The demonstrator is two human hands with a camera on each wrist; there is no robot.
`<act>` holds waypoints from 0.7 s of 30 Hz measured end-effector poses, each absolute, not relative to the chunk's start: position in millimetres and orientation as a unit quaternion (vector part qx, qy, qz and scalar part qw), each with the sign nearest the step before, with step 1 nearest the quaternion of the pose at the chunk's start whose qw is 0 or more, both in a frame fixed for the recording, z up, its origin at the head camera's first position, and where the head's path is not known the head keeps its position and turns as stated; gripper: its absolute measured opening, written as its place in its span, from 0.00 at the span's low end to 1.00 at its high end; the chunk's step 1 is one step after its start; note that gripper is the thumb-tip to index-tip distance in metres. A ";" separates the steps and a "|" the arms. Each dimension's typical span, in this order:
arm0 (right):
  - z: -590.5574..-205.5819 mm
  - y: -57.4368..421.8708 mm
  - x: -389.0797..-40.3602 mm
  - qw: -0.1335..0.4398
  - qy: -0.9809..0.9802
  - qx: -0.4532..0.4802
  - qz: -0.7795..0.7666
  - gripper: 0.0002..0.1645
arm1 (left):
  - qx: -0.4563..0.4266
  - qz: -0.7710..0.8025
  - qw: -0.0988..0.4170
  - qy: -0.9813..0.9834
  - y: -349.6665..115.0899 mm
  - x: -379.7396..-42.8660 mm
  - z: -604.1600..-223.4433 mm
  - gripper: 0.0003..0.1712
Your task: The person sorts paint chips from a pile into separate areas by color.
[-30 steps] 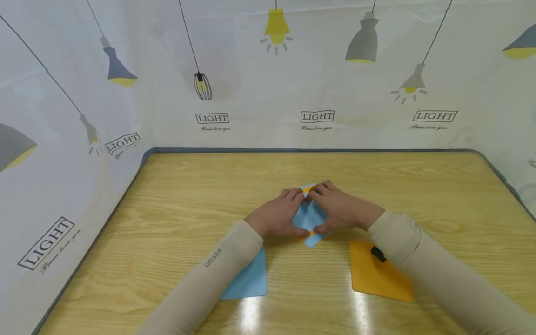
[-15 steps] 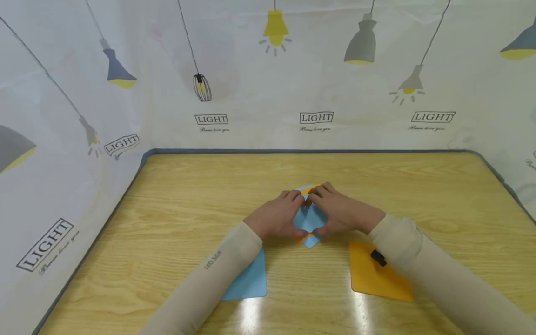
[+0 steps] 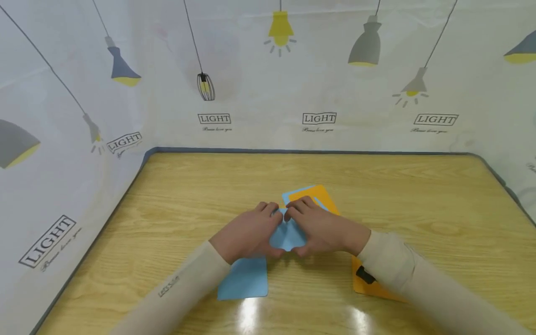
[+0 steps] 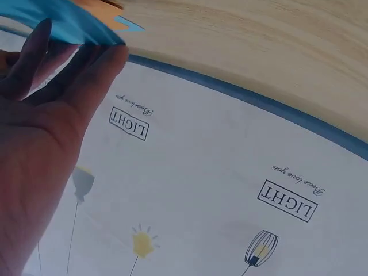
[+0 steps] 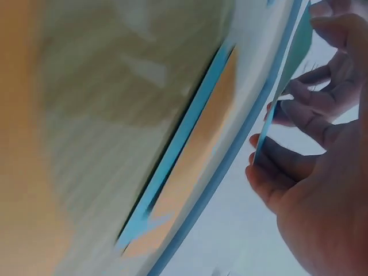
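A thin blue sheet (image 3: 287, 235) is raised over the middle of the table between both hands. My left hand (image 3: 251, 232) pinches its left edge, thumb toward me and fingers at the far side. On the opposite edge my right hand (image 3: 328, 230) holds it the same way. In the left wrist view, the blue sheet (image 4: 72, 22) looks bowed above the fingers. The right wrist view shows the blue sheet (image 5: 298, 54) nearly edge-on, pinched by the fingers. Just behind the hands lies an orange piece (image 3: 324, 194) with blue strips, partly hidden by the right hand.
Another blue sheet (image 3: 248, 281) lies under the left forearm. An orange sheet (image 3: 368, 289) is partly covered by the right sleeve, where a small black object (image 3: 365, 275) shows. Printed white cloth (image 3: 259, 93) stands around the wooden table (image 3: 201, 186).
Both hands have come nearer to me and left, lifting the blue sheet off the orange and blue piece, which now shows more behind them.
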State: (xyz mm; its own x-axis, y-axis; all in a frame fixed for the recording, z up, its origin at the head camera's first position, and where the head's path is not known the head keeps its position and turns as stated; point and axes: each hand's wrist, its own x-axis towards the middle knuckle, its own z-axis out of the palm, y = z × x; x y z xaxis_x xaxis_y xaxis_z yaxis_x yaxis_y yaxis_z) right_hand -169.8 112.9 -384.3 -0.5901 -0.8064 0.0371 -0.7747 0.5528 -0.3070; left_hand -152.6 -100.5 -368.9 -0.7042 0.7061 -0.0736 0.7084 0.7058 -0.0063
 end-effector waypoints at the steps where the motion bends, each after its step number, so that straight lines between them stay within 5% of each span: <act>1: -384.3 107.4 -165.5 0.051 0.877 -0.456 -0.143 0.35 | 0.377 -0.016 0.037 0.925 -105.1 -146.5 -367.6 0.37; 9: -388.2 70.4 -141.4 0.048 0.859 -0.496 -0.117 0.32 | 0.343 -0.031 0.090 0.935 -129.3 -110.8 -364.9 0.39; 15: -396.4 55.1 -135.0 0.072 0.855 -0.495 -0.137 0.23 | 0.353 -0.061 0.077 0.931 -139.0 -97.1 -367.7 0.37; 21: -402.2 47.2 -127.8 0.055 0.853 -0.511 -0.091 0.25 | 0.347 -0.037 0.094 0.932 -143.8 -98.8 -371.1 0.36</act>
State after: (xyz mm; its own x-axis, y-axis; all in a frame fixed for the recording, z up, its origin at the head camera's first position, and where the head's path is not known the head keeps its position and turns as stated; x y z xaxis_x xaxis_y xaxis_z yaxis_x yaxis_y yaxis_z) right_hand -127.8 47.2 -402.2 -0.4720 -0.8816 -0.0012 -0.8614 0.4615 -0.2123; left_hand -98.8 -143.8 -371.1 -0.7408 0.6410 -0.2008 0.6548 0.7558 -0.0033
